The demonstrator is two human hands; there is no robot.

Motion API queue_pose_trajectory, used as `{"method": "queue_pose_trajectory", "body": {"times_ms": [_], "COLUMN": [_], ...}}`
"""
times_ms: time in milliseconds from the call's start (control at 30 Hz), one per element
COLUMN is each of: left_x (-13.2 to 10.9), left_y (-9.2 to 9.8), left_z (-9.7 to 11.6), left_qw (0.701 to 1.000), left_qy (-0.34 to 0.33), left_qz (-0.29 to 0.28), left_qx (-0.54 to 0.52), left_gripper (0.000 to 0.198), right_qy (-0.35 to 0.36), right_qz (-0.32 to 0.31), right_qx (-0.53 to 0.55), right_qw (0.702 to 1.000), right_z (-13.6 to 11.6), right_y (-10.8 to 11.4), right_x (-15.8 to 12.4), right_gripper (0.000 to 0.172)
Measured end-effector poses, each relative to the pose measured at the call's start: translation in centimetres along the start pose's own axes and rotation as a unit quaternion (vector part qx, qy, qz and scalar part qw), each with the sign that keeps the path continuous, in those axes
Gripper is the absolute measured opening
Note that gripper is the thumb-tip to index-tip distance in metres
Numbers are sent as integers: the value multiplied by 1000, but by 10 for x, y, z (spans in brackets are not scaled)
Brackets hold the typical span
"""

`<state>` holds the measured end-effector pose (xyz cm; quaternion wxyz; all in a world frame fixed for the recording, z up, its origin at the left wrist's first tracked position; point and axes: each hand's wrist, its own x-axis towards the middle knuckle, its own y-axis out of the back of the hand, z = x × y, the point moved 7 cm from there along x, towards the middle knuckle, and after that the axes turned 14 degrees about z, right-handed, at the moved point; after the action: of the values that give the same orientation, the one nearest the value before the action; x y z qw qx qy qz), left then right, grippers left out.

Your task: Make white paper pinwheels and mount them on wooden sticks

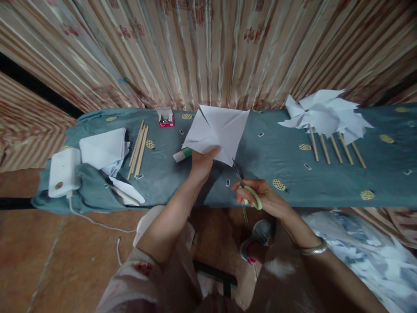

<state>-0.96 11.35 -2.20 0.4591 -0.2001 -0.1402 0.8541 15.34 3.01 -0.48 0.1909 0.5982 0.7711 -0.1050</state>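
Note:
A white square of paper [224,126] with slits running in from its corners is held up over the cloth. My left hand [203,163] grips its near edge, thumb on top and fingers hidden beneath. In my right hand [257,191] are scissors [250,194] with pale green handles. Their blades reach the paper's near right corner; whether they are parted there is too small to tell. Behind my left wrist lies a green and white tube [182,154], partly covered by the paper and hand.
On the green cloth [270,152] at the right lie several paper pinwheels [321,111] on sticks. Leftward are loose wooden sticks [138,150], a small red box of metal pins [166,118], stacked paper [104,148] and a white corded device [64,171]. A curtain [208,52] hangs behind.

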Motion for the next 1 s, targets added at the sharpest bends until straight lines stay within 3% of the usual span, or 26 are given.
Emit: {"method": "queue_pose_trajectory", "body": {"times_ms": [333, 1000], "left_x": [-12, -12], "left_y": [-5, -6], "left_z": [-9, -8], "left_qw": [1000, 1000], "left_qy": [12, 21], "left_qz": [-18, -19], "left_qx": [12, -1], "left_gripper": [48, 45], "right_qy": [-13, -9], "right_qz": [24, 41], "right_qx": [12, 27], "right_qw": [1000, 999], "right_z": [0, 7], "right_y": [2, 5], "right_x": [3, 6], "right_gripper": [44, 45]}}
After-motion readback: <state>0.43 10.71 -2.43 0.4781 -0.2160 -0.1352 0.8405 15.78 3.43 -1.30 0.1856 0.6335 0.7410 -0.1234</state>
